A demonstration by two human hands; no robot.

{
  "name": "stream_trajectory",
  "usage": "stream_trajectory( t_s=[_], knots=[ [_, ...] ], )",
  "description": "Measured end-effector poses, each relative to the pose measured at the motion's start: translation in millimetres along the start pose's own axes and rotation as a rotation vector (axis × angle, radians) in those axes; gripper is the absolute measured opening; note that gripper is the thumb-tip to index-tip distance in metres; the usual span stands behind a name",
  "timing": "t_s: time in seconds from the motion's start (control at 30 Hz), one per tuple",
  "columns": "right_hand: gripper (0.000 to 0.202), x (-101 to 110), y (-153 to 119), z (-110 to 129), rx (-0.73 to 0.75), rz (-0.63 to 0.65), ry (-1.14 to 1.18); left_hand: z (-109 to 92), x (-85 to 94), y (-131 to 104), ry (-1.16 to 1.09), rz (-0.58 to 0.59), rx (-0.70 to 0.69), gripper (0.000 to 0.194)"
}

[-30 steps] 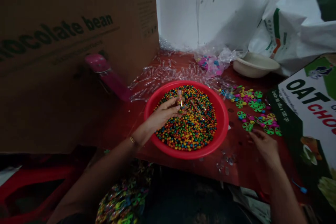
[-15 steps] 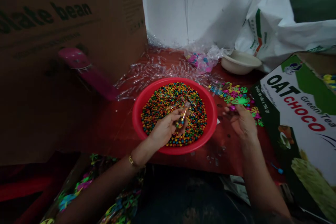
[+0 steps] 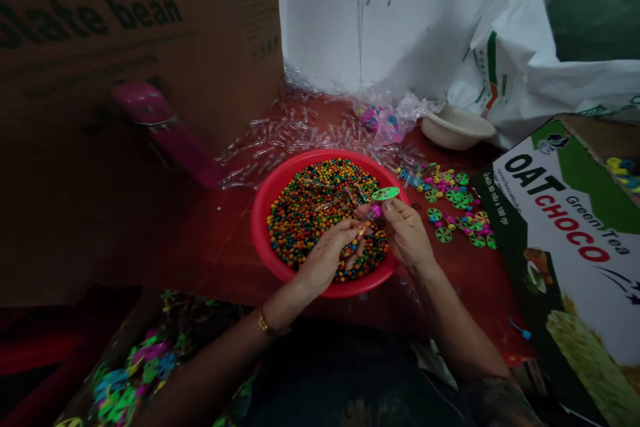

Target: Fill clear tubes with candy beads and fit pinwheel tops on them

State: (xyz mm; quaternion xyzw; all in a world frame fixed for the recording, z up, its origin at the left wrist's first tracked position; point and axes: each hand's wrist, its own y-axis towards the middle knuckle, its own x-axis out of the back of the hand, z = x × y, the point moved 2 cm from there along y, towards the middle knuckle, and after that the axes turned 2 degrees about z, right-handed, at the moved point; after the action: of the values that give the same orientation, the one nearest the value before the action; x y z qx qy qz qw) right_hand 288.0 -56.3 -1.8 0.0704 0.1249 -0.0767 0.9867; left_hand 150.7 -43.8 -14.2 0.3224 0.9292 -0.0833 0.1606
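Over the red basin (image 3: 261,230) of small coloured candy balls (image 3: 320,193), my left hand (image 3: 325,250) is closed around a clear plastic tube (image 3: 361,232) with candies inside. My right hand (image 3: 407,233) pinches a fan cap that has a green wheel-shaped disc (image 3: 385,193) and a pink base (image 3: 375,212). The pink base meets the mouth of the tube; whether it is seated cannot be seen. A few more clear tubes lie on the candies near the basin's far side.
Many clear tubes (image 3: 295,137) are spread behind the basin. Loose fan caps (image 3: 457,200) lie to the right, beside an OAT CHOCO box (image 3: 565,213). A cream bowl (image 3: 457,128) stands at the back. A pink bottle (image 3: 170,137) leans near a large carton (image 3: 150,47) at left.
My right hand has picked up a fan cap from the pile and moved left to the basin, bringing it to the tube in my left hand.
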Motion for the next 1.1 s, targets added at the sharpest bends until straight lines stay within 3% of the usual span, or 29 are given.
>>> stream_trajectory(
  t_s=[0.3, 0.47, 0.57, 0.7, 0.77, 0.83, 0.93, 0.97, 1.0, 1.03, 1.1],
  knots=[
    [0.022, 28.0, 2.3, 15.8, 0.043, 0.255, -0.41, -2.9, -3.6, -1.1, 0.037, 0.071, 0.124, 0.029],
    [0.016, 25.8, -2.7, 25.3, 0.194, 0.228, -0.505, -4.3, -3.8, -2.1, 0.073, 0.076, 0.165, 0.028],
    [0.011, 21.9, -4.1, 21.1, 0.173, 0.17, -0.496, -6.8, -6.3, -4.6, 0.287, 0.043, 0.035, 0.026],
    [0.022, 12.4, -2.6, 7.4, 0.008, -0.004, -0.427, -11.5, -11.3, -10.0, 0.718, -0.193, -0.249, 0.018],
    [0.023, 6.6, -3.0, 5.2, -0.022, -0.072, -0.365, -14.0, -11.0, -10.6, 0.734, -0.269, -0.291, 0.021],
    [0.017, 2.9, -5.6, 9.3, 0.041, -0.117, -0.308, -16.6, -8.1, -8.7, 0.542, -0.178, -0.243, 0.035],
    [0.011, 6.2, -8.9, 18.2, 0.174, -0.143, -0.207, -18.4, -5.7, -8.1, 0.196, 0.281, 0.053, 0.055],
    [0.013, 8.6, -7.9, 18.8, 0.19, -0.13, -0.166, -19.6, -4.8, -9.6, 0.164, 0.377, 0.115, 0.055],
    [0.015, 10.6, -5.6, 17.9, 0.186, -0.119, -0.145, -21.3, -3.5, -11.0, 0.205, 0.392, 0.108, 0.051],
    [0.017, 11.7, -2.8, 15.7, 0.164, -0.117, -0.156, -23.4, -1.9, -11.9, 0.312, 0.312, 0.039, 0.043],
    [0.015, 10.4, 2.2, 9.7, 0.087, -0.135, -0.228, -28.3, 0.2, -14.6, 0.604, -0.028, -0.163, 0.025]
  ],
)
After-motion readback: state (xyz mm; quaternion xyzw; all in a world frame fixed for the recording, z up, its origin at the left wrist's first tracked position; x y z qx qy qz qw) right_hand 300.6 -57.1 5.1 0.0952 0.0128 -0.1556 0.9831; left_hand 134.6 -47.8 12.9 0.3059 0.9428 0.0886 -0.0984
